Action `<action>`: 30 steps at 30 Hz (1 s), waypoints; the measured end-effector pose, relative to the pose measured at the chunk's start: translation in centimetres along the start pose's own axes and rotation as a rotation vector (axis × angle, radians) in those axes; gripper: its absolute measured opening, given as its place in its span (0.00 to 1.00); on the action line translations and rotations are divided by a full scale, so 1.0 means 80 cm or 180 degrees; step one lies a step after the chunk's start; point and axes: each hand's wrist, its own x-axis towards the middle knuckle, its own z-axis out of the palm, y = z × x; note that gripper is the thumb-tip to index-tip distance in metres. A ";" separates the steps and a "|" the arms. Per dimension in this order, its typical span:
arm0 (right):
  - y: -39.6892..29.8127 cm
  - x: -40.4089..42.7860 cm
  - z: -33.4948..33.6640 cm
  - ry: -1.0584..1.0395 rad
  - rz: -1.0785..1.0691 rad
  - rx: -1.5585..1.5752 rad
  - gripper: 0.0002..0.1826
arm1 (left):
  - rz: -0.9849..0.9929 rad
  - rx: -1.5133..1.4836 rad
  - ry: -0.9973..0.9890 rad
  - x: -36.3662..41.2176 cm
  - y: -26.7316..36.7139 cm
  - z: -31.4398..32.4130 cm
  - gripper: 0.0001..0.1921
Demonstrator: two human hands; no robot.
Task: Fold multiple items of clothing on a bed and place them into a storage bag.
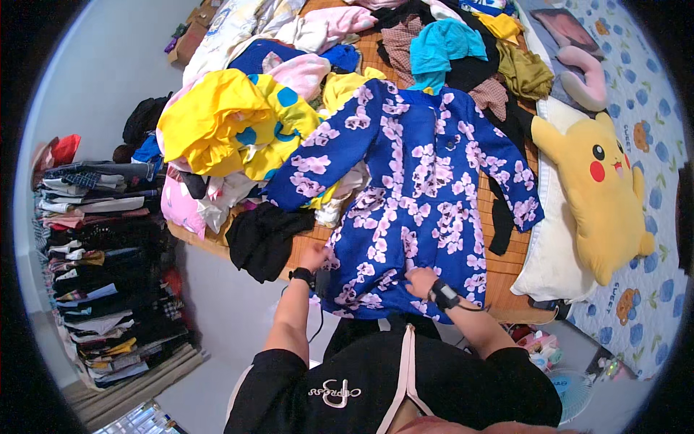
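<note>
A dark blue long-sleeved garment with pink flower print (417,179) lies spread over a bed with a woven brown mat (504,293), its collar away from me and its sleeves out to both sides. At the garment's lower left edge, my left hand (316,257) grips the cloth. My right hand (422,282) is closed on the cloth near the middle of the lower part. The hem hangs at the mat's near edge, close to my body. Beside my left hand lies a crumpled black garment (265,238).
Yellow clothes (217,125) are heaped at the left, a turquoise garment (444,49) at the back. On the right lie a white pillow (553,260) and a yellow plush toy (607,200). Stacked folded clothes (97,260) stand far left; an electric fan (569,393) is low right.
</note>
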 end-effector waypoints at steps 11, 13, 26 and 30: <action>-0.061 0.010 -0.095 0.1539 0.0421 0.1282 0.18 | 0.0026 -0.1792 0.2211 0.159 -0.010 -0.117 0.31; -0.083 0.031 -0.101 0.1624 0.0324 0.2038 0.18 | 0.0086 -0.1768 0.2354 0.140 -0.012 -0.123 0.24; -0.212 0.164 -0.173 0.0832 -0.0454 0.2425 0.15 | 0.0703 -0.1789 0.1532 0.089 -0.018 -0.179 0.16; -0.236 0.171 -0.187 0.0517 -0.0384 0.2537 0.16 | 0.1276 -0.1685 0.1275 0.017 0.027 -0.208 0.11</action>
